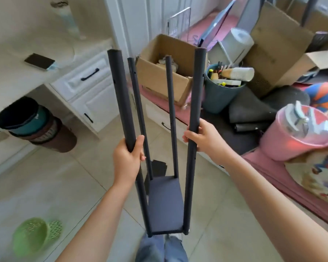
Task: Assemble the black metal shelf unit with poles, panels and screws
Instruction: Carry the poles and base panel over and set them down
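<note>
head view — left hand (128, 157) hides pole (121, 95), feet cropped

Pale tiled floor (61, 178), green basket (29, 236) lying on it, stacked bins (36, 123) standing near cabinet (91, 86)

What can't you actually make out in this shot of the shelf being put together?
All from the head view:
- Screws joining the four poles to the bottom panel: too small to tell.
- Pole section inside the left hand and the right hand: covered by the fingers.
- Feet under the shelf unit: hidden by the panel.
- Contents of the cardboard box: mostly hidden by its walls.
- Teal bin items: blurred.
</note>
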The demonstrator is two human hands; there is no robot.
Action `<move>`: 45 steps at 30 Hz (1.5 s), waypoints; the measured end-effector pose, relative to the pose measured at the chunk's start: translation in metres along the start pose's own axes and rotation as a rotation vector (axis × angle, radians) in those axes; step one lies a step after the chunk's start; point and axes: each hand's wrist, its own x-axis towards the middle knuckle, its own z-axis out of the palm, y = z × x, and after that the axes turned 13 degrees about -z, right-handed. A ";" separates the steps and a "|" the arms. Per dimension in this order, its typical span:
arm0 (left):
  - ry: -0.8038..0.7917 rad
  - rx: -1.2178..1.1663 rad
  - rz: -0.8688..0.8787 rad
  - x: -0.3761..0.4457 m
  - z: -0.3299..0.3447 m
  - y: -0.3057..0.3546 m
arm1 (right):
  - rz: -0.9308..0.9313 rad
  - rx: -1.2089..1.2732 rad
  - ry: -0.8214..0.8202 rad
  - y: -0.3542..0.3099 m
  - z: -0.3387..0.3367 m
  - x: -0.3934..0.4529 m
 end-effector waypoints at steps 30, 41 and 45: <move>-0.755 0.855 -0.113 0.061 0.229 -0.309 | 0.669 0.179 0.609 0.413 0.041 -0.116; -0.780 1.002 -0.231 0.040 0.242 -0.371 | 0.737 0.130 0.650 0.452 0.083 -0.160; -0.779 0.989 -0.321 0.024 0.232 -0.377 | 0.762 0.140 0.614 0.450 0.097 -0.181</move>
